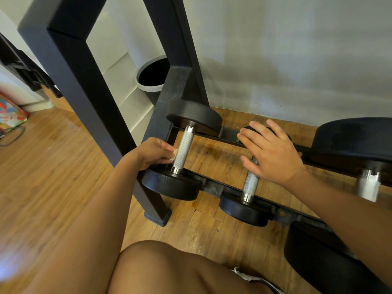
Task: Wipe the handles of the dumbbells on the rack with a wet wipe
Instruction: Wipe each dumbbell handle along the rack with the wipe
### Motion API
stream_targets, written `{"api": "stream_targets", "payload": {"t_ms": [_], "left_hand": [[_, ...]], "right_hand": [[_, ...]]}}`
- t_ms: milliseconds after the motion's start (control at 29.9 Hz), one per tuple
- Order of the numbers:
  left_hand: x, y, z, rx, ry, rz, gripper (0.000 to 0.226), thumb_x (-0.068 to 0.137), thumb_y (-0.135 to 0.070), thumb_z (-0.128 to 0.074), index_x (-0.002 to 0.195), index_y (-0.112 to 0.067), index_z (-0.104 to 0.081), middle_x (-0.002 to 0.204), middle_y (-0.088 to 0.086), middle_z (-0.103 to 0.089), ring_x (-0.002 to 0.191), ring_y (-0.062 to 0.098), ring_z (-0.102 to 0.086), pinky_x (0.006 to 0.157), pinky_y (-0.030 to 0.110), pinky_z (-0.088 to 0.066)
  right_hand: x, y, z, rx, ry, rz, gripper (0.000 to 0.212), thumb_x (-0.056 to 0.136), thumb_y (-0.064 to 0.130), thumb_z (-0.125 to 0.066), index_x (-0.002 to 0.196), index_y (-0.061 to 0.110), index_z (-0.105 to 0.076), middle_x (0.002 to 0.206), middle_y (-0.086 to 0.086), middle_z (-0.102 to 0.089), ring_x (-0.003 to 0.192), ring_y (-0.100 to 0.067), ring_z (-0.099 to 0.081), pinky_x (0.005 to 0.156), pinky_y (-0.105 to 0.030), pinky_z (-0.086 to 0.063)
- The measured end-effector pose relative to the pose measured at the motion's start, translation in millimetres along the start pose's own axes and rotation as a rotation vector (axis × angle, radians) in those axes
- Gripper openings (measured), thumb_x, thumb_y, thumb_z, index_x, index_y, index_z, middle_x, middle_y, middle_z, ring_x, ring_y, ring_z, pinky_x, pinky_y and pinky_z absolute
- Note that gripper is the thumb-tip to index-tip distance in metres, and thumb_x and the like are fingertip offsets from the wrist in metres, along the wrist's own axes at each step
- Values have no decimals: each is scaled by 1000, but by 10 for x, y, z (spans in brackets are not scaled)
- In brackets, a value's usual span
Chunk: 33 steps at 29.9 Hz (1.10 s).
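Note:
Three black dumbbells lie across a low black rack [214, 186] on the floor. My left hand [153, 152] is curled beside the left dumbbell's knurled steel handle [183, 148], with its fingertips touching the handle's left side. My right hand [271, 151] lies flat with fingers spread over the upper part of the middle dumbbell's handle [251, 183]. Whatever is under its palm is hidden. The right dumbbell's handle [368, 186] looks whitish, and I cannot tell whether a wipe covers it. No wipe shows clearly anywhere.
A black square-tube frame [84, 85] rises at the left, and its foot [158, 217] stands just in front of the rack. A grey round bin [148, 87] sits behind by the white wall. My bare knee [169, 268] is at the bottom, over the wooden floor.

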<state>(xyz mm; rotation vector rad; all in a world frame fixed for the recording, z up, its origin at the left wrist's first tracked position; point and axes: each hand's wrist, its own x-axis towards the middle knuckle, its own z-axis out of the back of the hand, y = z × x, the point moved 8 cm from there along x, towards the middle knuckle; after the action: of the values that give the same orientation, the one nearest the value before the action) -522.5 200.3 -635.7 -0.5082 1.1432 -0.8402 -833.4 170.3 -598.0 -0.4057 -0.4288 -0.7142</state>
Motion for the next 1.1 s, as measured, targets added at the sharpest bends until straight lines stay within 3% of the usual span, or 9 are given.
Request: {"api": "stream_targets", "payload": {"t_ms": [234,401,669,803,903,1104], "left_hand": [[-36,49,-22,175,108,126,16,91,8,-66,97,-5,-74,96,11,-78,88,18,-77,70,22,-60],[-38,19,-23,271,93,120,16,90,7,-67,96,-6,-74,95,10,-77,86,16,-76,68,20,-59],[-155,-238,97,-260,-235,-266,18,95,2,-65,111,-2,-72,94,1,-76,82,8,-75,71,16,-58],[-81,-483,-45,-26,-311,-412,18,94,-9,-72,109,-15,-77,97,-6,-77,94,9,-72,84,21,-57],[1,-532,-58,119,-354,-427,17,94,-14,-73,109,-18,-78,104,-4,-77,101,9,-71,94,27,-54],[-77,-423,-37,251,-284,-388,15,93,-10,-73,91,-25,-76,103,-2,-76,98,11,-72,92,28,-56]], "right_hand": [[-4,1,-16,8,-5,2,56,97,47,-49,138,10,-58,141,-6,-58,140,-28,-43,120,-50,-23],[-5,1,-26,14,-1,2,56,98,47,-47,138,10,-58,141,-6,-58,140,-28,-43,120,-51,-24],[-9,-4,-6,24,-14,-11,54,97,46,-49,137,11,-59,140,-6,-58,139,-28,-44,119,-51,-25],[-7,-3,-13,27,3,-17,54,97,46,-49,137,11,-59,141,-6,-58,140,-28,-43,120,-51,-25],[-8,-4,-16,20,-5,-23,53,97,46,-50,136,11,-60,140,-6,-58,140,-27,-43,119,-51,-26],[-8,-11,-16,22,-23,-24,52,98,46,-48,135,12,-60,139,-5,-59,139,-27,-45,118,-50,-26]]}}
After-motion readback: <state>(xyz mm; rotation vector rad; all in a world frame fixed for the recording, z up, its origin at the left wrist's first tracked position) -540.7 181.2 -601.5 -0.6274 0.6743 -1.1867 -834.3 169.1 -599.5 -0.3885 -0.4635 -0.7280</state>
